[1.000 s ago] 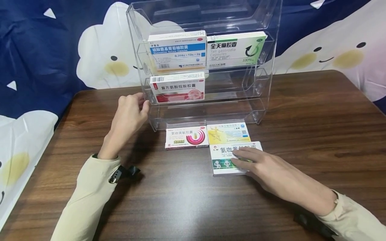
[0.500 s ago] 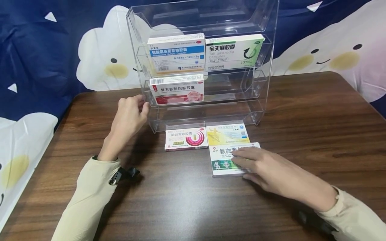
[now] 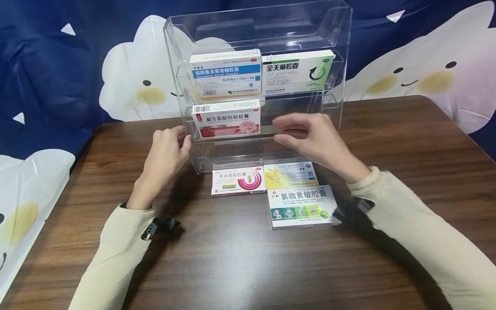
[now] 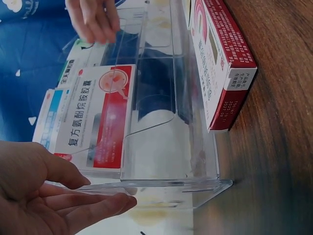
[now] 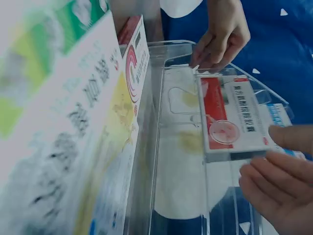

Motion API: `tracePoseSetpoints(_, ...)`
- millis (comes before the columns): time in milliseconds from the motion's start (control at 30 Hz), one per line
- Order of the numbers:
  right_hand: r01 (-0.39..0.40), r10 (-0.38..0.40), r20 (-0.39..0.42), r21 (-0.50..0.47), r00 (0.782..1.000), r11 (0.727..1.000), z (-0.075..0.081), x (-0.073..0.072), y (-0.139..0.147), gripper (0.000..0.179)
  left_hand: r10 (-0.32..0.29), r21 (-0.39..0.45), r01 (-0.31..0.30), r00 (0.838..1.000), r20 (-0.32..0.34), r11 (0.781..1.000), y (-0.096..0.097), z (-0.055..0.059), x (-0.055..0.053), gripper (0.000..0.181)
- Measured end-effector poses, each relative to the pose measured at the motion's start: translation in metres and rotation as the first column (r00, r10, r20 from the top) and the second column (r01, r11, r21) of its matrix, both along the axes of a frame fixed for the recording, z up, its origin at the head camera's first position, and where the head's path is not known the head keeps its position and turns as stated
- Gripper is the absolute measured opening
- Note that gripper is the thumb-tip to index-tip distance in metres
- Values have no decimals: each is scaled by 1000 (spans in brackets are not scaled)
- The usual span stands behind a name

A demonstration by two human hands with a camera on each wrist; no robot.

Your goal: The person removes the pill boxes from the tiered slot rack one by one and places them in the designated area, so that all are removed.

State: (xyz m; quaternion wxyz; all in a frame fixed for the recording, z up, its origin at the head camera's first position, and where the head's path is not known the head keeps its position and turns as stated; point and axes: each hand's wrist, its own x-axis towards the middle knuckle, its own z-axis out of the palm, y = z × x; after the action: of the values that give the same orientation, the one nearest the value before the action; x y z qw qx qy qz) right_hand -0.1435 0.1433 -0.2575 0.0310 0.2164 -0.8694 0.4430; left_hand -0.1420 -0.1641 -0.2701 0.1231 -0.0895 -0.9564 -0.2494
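My left hand (image 3: 166, 148) pinches the left side panel of a clear acrylic display rack (image 4: 168, 184), thumb on one face and fingers on the other. My right hand (image 3: 315, 133) is in front of the rack's middle tier, fingers extended with nothing between them. It is just right of a red-and-white medicine box (image 3: 228, 122) standing in that tier; in the right wrist view the hand (image 5: 283, 181) looks close to the box, apart from it. One tier up stand a blue-and-white medicine box (image 3: 226, 77) and a green-and-white medicine box (image 3: 296, 73).
On the wooden table (image 3: 217, 258) before the rack lie a pink-and-white medicine box (image 3: 238, 181), a yellow medicine box (image 3: 290, 174) and a white-and-green medicine box (image 3: 302, 206). A blue cloth with white clouds (image 3: 124, 77) hangs behind.
My right hand has left the white-and-green medicine box and moved up and forward to the rack's middle tier. The left hand keeps its hold. The head view has tilted slightly.
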Motion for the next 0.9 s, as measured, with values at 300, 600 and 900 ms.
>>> tracePoseSetpoints(300,84,-86,-24,-45,996,995,0,-34,-28,37,-13,7,13,1000,-19,1000,3,2,-1,25)
tracePoseSetpoints(600,117,-110,81,-81,991,990,-3,-49,-35,37,-4,5,4,1000,-19,1000,5,4,-1,24)
tracePoseSetpoints(900,94,-71,146,-157,987,983,-7,-50,-37,38,-4,3,4,1000,-26,1000,1,0,1,23)
